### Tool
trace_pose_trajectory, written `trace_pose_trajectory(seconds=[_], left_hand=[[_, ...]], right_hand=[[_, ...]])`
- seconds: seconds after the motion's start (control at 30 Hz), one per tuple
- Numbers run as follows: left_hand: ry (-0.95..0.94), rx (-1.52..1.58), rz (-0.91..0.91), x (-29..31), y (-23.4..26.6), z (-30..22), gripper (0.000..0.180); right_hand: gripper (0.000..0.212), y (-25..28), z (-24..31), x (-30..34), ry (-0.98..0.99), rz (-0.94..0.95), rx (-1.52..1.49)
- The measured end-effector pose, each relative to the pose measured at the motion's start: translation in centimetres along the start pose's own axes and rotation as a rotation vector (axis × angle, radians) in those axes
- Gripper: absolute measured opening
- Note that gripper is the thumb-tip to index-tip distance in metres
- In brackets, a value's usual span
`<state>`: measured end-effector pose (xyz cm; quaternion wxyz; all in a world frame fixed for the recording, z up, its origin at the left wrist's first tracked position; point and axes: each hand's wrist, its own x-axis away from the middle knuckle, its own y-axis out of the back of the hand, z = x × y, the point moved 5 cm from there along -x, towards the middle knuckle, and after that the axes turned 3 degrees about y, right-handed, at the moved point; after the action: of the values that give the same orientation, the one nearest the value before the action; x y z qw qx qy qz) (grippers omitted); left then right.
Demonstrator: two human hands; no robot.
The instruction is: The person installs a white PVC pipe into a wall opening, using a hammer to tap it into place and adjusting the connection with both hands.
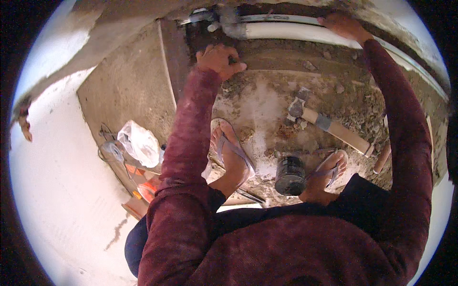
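A white plastic pipe (300, 33) runs along a trench at the far side, with a fitting at its left end. A long, narrow spirit level (279, 18) lies along the pipe. My right hand (344, 27) is closed over the level on the right, its fingertips on the level's edge. At the trench's near edge, below the pipe's left end, my left hand (220, 61) has bent fingers and its thumb held apart. I see nothing in it, though the undersides of its fingers are hidden.
A hammer (329, 125) with a wooden handle lies on the dirt floor. Between my feet stands a dark cylindrical container (290, 176). A white plastic bag (139, 143) and orange items (150, 188) lie at left, beside a white wall (57, 190).
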<state>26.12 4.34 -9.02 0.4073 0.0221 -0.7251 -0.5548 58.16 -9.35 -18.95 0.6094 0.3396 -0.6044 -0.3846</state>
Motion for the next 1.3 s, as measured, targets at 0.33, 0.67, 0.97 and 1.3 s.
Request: trace_pose_trajectory(seconds=[0.33,0.67,0.97,1.3], left_hand=[[-0.541,0.565,-0.576,-1.1,3.5,-9.3,0.065],[0.306,0.82,-0.474,-1.3,-0.6,4.7,0.033],[0.424,0.704,-0.458,-2.7,-3.6,6.4,0.038],[0.293,0.053,-0.027,-6.9,-7.6,4.9,0.071]], right_hand=[[0.046,3.2,1.5,0.2,-0.024,0.27,-0.391],[0.06,4.6,1.2,1.1,-0.102,0.122,-0.477],[0.061,1.6,-0.7,0.4,-0.107,0.185,-0.483],[0.066,2.5,0.7,0.3,-0.14,0.128,-0.556]])
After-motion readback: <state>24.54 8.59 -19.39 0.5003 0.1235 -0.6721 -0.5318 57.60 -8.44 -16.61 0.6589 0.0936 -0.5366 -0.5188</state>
